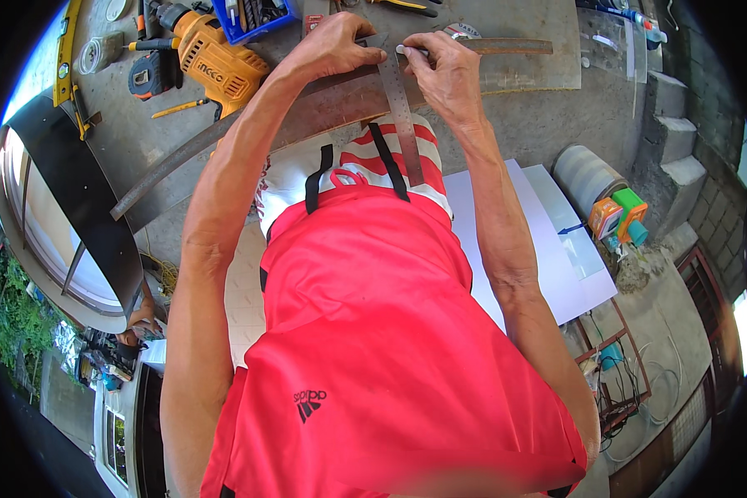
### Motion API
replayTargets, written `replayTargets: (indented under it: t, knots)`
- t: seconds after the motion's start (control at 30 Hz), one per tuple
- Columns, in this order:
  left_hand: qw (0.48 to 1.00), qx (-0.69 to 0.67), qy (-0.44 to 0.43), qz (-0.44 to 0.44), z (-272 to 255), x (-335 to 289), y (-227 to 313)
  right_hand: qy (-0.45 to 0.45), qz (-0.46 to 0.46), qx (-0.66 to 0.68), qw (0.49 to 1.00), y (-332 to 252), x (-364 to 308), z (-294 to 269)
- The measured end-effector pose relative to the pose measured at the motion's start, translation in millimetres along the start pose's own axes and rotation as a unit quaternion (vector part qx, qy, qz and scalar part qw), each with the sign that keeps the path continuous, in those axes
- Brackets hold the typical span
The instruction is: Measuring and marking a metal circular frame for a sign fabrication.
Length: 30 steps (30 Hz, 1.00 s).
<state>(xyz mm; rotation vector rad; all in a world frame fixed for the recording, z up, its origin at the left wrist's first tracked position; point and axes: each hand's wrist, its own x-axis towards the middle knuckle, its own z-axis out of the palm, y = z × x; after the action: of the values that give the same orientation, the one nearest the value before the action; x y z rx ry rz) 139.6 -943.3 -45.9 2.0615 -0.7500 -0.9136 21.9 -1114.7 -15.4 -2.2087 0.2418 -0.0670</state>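
My left hand (338, 48) is closed at the far edge of the work, its fingertips pinching the top of a steel square (402, 124). The square's long blade lies across a long, narrow metal bar (162, 164) and points back toward my body. In my right hand (446, 73), thumb and fingers pinch a small white piece that looks like chalk (401, 50), close to the blade's right edge. A wider rusty metal strip (332, 114) lies under the bar on the near side. My fingers partly hide the bar where the square crosses it.
Left on the worktop are an orange power tool (220, 62), a tape measure (151, 76), a yellow level (64, 62) and a blue tray (261, 21) of small tools. Large white sheets (515, 241) lie at right, near a roll (589, 178). A curved black panel (79, 191) stands at left.
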Motion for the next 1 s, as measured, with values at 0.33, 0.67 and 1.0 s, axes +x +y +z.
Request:
replayTargets:
  t: [0.33,0.67,1.0]
  knots:
    - [0.998,-0.038,-0.048,-0.029,-4.9,-1.2,1.1,-0.006,0.048,0.071,0.996,-1.4,-3.5,-3.4]
    - [0.998,-0.012,-0.045,-0.032,-1.7,-0.1,1.5,-0.022,-0.037,-0.04,0.998,3.3,2.3,-2.3]
    - [0.996,-0.003,-0.061,-0.072,-3.1,2.2,4.2,-0.016,-0.053,-0.065,0.996,-9.6,-13.0,-2.1]
